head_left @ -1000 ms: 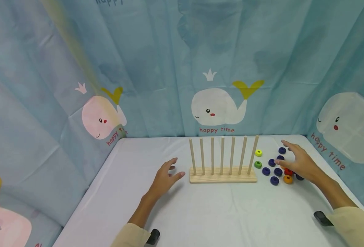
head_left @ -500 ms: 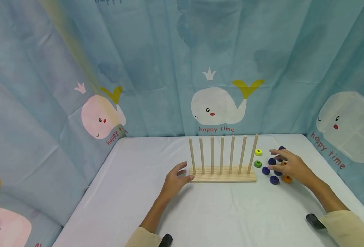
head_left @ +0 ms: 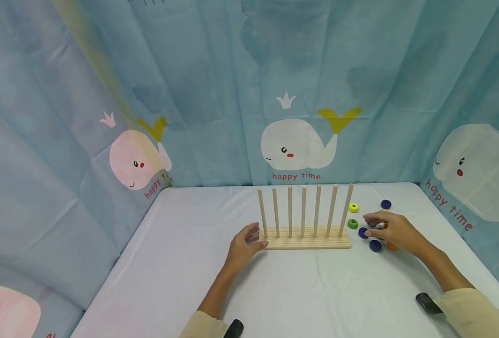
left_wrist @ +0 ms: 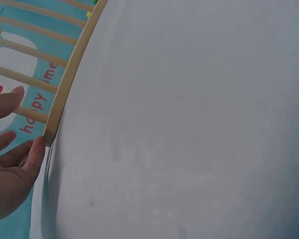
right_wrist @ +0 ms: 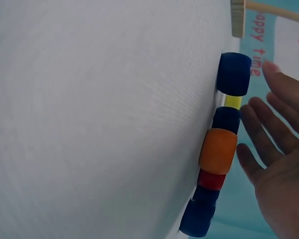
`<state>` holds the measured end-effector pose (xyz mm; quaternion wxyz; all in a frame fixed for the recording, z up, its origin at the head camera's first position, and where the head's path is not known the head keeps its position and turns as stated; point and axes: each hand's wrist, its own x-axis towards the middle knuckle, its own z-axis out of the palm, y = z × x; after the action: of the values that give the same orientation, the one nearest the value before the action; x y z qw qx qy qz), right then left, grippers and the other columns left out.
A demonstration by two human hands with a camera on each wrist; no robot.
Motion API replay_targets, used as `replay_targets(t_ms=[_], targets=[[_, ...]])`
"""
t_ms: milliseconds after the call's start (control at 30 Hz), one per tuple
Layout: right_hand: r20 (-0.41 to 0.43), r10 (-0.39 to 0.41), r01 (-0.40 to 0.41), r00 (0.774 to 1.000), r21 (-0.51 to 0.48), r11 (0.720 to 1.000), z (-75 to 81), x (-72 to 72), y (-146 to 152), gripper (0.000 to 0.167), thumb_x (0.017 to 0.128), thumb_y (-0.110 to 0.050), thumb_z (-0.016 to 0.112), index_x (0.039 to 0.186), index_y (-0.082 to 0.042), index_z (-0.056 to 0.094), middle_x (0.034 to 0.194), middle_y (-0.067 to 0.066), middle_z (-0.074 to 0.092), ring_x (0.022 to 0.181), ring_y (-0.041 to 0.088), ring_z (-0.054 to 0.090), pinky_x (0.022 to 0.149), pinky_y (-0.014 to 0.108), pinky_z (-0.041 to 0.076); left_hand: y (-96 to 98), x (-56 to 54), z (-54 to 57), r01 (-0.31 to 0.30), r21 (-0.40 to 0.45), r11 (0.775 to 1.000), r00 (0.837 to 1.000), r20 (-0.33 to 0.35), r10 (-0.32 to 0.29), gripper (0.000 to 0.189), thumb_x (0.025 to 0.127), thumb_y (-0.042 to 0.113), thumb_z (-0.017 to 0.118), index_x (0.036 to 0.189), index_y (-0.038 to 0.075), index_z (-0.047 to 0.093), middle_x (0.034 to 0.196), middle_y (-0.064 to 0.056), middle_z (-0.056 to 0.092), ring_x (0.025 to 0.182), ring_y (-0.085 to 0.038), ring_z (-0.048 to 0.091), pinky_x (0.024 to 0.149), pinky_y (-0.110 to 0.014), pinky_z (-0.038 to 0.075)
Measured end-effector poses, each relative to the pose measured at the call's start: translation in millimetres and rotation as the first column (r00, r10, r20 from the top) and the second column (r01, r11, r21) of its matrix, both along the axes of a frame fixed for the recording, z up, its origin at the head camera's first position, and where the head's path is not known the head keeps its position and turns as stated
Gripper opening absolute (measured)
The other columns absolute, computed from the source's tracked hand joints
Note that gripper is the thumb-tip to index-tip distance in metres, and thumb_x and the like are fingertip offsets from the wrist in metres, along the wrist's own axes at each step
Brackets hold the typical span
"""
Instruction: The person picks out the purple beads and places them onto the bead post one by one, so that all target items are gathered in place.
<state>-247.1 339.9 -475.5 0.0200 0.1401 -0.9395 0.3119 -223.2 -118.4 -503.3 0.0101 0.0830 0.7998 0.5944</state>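
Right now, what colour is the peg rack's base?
The peg rack's base is pale tan wood, clearest in the head view.

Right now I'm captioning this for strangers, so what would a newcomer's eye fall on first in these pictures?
Probably the wooden rack, its seven bare pegs standing on the white table, with the left hand at its left end. Next, the small bright rings right of the rack, several dark blue, around the right hand. Behind, a blue curtain shows large whales.
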Motion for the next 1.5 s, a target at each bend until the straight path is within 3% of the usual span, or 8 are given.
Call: replay_targets(t_ms=[200, 500, 667, 833, 1100, 1300, 1500], targets=[[0.057, 0.005, -0.005, 0.998, -0.004, 1.000, 0.1, -1.6, -2.1, 0.050, 0.096, -0.024, 0.079, 0.137, 0.003, 0.066, 0.127, 0.022, 0.072, 0.116, 0.044, 0.068, 0.093, 0.054, 0.066, 2.6, -0.8, -1.5, 0.003, 0.015, 1.000, 1.000, 0.004, -0.003, 0.071, 0.094, 0.016, 0.081, 0.155, 0.000, 0.049, 0.155, -0.024, 0.054, 0.138, -0.043, 0.058, 0.108, -0.044, 0.061], [0.113, 0.012, -0.015, 0.994, 0.029, 0.999, -1.9, -4.8, -3.8, 0.043, 0.094, -0.016, 0.079, 0.132, 0.003, 0.069, 0.122, 0.020, 0.075, 0.113, 0.041, 0.071, 0.097, 0.059, 0.064, 4.7, -0.8, -3.1, -0.002, 0.008, 1.000, 0.999, 0.045, 0.002, 0.072, 0.094, 0.015, 0.080, 0.156, 0.001, 0.047, 0.159, -0.020, 0.052, 0.140, -0.041, 0.056, 0.111, -0.047, 0.059], [0.112, 0.026, -0.032, 0.993, 0.049, 0.998, -2.0, -6.2, -3.1, 0.041, 0.093, -0.014, 0.079, 0.130, 0.003, 0.071, 0.118, 0.018, 0.075, 0.107, 0.036, 0.072, 0.092, 0.054, 0.066, 5.5, -2.3, -4.7, -0.018, 0.002, 1.000, 0.998, 0.067, 0.017, 0.071, 0.093, 0.010, 0.079, 0.156, 0.005, 0.049, 0.159, -0.014, 0.052, 0.141, -0.038, 0.056, 0.114, -0.050, 0.056], [0.112, 0.034, -0.041, 0.993, 0.058, 0.997, -1.9, -7.2, -3.5, 0.040, 0.094, -0.013, 0.078, 0.130, 0.003, 0.071, 0.116, 0.015, 0.076, 0.105, 0.032, 0.073, 0.090, 0.050, 0.067, 5.9, -4.8, -5.9, -0.008, -0.004, 1.000, 0.999, 0.052, 0.008, 0.070, 0.090, -0.001, 0.075, 0.155, 0.002, 0.049, 0.156, -0.018, 0.054, 0.139, -0.039, 0.057, 0.112, -0.050, 0.057], [0.117, 0.022, -0.030, 0.993, 0.066, 0.997, 2.5, -2.9, -3.4, 0.040, 0.094, -0.016, 0.078, 0.130, 0.002, 0.072, 0.114, 0.013, 0.076, 0.111, 0.038, 0.070, 0.097, 0.061, 0.062, 6.5, -5.7, -6.4, -0.017, -0.044, 0.999, 0.999, 0.037, 0.019, 0.069, 0.088, -0.006, 0.074, 0.153, 0.003, 0.052, 0.154, -0.016, 0.057, 0.136, -0.038, 0.059, 0.110, -0.048, 0.059], [0.082, -0.007, 0.002, 0.997, 0.061, 0.998, 10.0, 0.2, -2.2, 0.038, 0.096, -0.016, 0.076, 0.129, 0.002, 0.072, 0.114, 0.016, 0.077, 0.110, 0.042, 0.070, 0.090, 0.060, 0.065, 6.4, -8.2, -7.0, -0.026, -0.065, 0.998, 0.999, 0.038, 0.028, 0.071, 0.087, -0.007, 0.075, 0.154, 0.005, 0.052, 0.154, -0.014, 0.057, 0.135, -0.037, 0.060, 0.111, -0.048, 0.058], [-0.028, -0.012, 0.013, 1.000, 0.046, 0.999, 18.9, 3.7, -2.9, 0.034, 0.098, -0.014, 0.073, 0.128, 0.002, 0.073, 0.115, 0.018, 0.076, 0.109, 0.042, 0.072, 0.090, 0.059, 0.066, 5.2, -9.7, -6.0, -0.028, -0.075, 0.997, 0.999, 0.040, 0.031, 0.072, 0.085, -0.008, 0.077, 0.153, 0.005, 0.054, 0.153, -0.014, 0.059, 0.134, -0.035, 0.061, 0.109, -0.047, 0.059]])
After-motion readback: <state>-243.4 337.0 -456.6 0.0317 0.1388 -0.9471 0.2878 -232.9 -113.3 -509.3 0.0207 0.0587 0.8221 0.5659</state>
